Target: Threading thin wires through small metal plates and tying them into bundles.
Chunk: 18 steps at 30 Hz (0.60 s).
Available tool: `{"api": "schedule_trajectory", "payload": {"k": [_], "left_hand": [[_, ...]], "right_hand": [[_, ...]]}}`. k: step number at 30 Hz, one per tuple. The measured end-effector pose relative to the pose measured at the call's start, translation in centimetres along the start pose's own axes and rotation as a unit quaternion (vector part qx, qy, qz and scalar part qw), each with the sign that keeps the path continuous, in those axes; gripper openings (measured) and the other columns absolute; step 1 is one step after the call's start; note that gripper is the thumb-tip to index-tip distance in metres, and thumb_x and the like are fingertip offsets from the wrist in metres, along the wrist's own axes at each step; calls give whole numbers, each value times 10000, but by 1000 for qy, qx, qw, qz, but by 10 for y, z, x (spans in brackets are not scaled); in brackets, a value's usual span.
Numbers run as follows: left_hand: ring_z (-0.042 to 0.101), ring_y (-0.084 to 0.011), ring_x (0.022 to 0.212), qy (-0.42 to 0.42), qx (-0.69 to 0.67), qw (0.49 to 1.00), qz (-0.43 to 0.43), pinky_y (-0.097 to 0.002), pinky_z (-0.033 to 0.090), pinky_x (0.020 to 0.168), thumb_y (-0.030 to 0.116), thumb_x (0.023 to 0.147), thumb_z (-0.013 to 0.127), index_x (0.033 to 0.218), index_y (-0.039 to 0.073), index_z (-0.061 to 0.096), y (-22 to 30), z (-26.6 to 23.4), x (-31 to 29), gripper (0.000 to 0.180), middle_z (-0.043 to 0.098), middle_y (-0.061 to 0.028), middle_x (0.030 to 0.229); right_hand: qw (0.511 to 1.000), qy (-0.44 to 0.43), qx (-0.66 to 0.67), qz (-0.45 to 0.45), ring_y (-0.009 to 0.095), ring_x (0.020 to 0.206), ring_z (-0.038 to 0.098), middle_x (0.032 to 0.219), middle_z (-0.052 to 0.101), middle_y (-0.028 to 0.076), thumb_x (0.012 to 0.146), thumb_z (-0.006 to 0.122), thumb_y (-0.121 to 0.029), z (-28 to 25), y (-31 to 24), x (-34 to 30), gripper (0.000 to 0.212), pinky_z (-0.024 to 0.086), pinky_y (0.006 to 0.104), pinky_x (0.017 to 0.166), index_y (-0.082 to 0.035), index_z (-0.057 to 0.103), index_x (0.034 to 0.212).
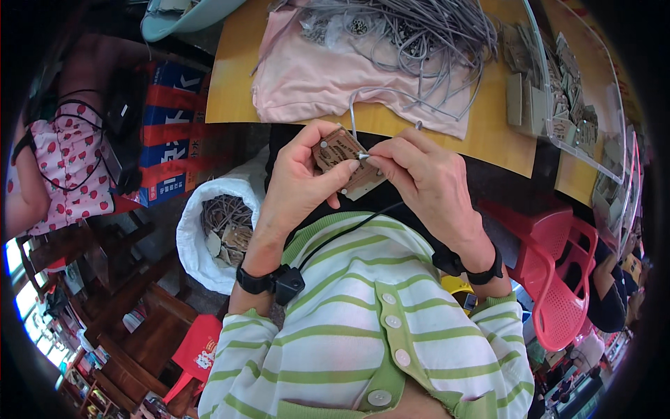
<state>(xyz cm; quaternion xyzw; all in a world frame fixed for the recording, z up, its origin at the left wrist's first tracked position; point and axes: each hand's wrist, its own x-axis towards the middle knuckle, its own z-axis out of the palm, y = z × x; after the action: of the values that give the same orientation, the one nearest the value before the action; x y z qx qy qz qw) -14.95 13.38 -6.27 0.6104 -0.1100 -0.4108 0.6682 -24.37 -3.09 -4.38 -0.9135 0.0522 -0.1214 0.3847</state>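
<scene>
Brown printed board, held just short of the wooden table: probably light and stiff, best taken by its edges. Pinched by the left hand, thumb across its face. Pinched in the right hand, fingertips closed: small metallic fitting. Beyond: grey cords, pink cloth.

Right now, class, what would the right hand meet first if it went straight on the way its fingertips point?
For the right hand, the brown card held in the left hand; it lies right at the fingertips, though depth makes contact hard to tell.
</scene>
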Motion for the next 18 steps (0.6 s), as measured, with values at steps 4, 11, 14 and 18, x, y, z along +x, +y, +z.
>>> {"api": "schedule_trajectory", "payload": {"k": [4, 11, 14, 18], "left_hand": [[550, -27, 640, 0, 39, 999, 11, -160, 466, 435, 65, 824, 674, 1095, 24, 530, 1, 0, -2, 310, 597, -17, 875], [563, -24, 660, 1, 50, 999, 19, -157, 469, 443, 90, 833, 677, 1091, 18, 544, -2, 0, -2, 299, 613, -14, 872], [566, -24, 666, 3, 43, 999, 17, -156, 467, 443, 93, 841, 674, 1094, 20, 546, -2, 1, -3, 293, 616, -13, 872], [568, -20, 668, 8, 30, 999, 22, -151, 455, 437, 95, 847, 673, 1076, 27, 552, -4, 0, -2, 268, 621, -5, 868]], "right_hand": [[1000, -16, 16, 12, 272, 618, 589, 725, 562, 87, 789, 659, -106, -1, -2, 2, 76, 455, 357, 533, -42, 622, 804], [999, -9, 34, 39, 272, 579, 582, 696, 567, 95, 762, 654, -94, 3, -4, 1, 88, 445, 358, 521, -34, 589, 758], [998, -9, 26, 48, 270, 576, 581, 690, 565, 92, 755, 658, -94, 5, -5, 0, 102, 444, 357, 515, -33, 576, 747], [999, -2, 25, 41, 268, 571, 580, 687, 564, 91, 751, 661, -91, 7, -4, 0, 101, 441, 354, 504, -38, 575, 749]]}}
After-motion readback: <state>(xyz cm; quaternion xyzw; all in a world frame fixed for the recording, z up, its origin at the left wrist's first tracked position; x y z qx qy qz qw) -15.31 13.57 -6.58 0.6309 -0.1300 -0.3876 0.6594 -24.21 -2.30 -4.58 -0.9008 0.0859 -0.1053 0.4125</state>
